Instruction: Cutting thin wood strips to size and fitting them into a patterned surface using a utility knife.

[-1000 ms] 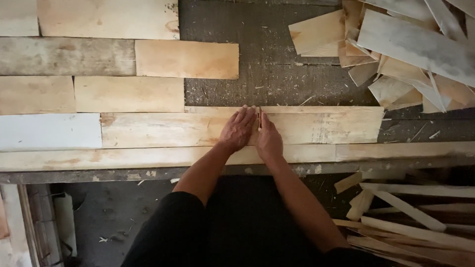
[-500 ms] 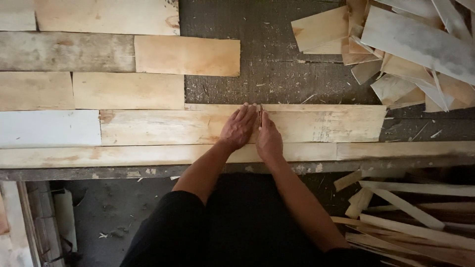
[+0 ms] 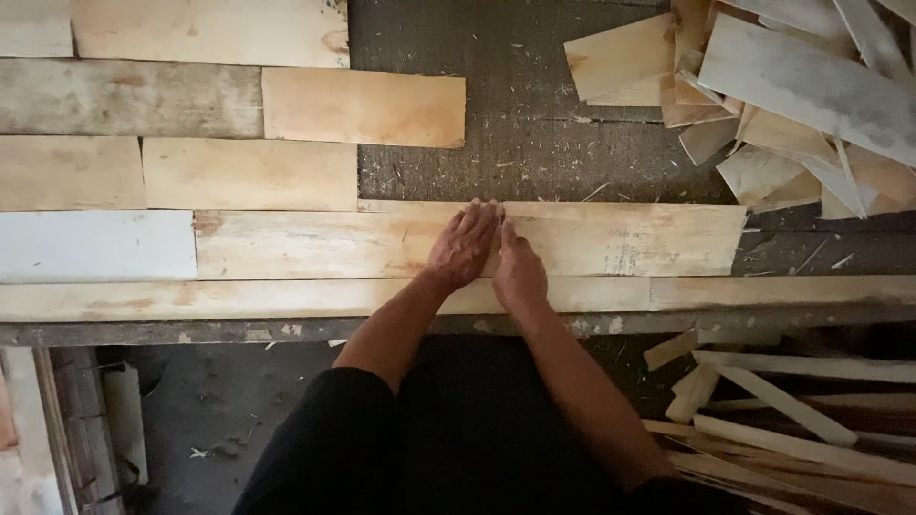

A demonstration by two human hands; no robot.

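A dark, fibrous work surface (image 3: 534, 143) carries rows of flat wood pieces. Top row: a pale board (image 3: 210, 30). Second row: a grey weathered board (image 3: 129, 98) butted against an orange-toned board (image 3: 363, 107). Third row: two tan boards (image 3: 67, 172) (image 3: 250, 175) end to end. Fourth row, left end: a white board (image 3: 95, 245). Along the near edge lies a long narrow strip (image 3: 229, 298). At upper right, a loose heap of veneer offcuts (image 3: 792, 95) overlaps. At lower right, below the edge, thin slats (image 3: 792, 410) lie crossed.
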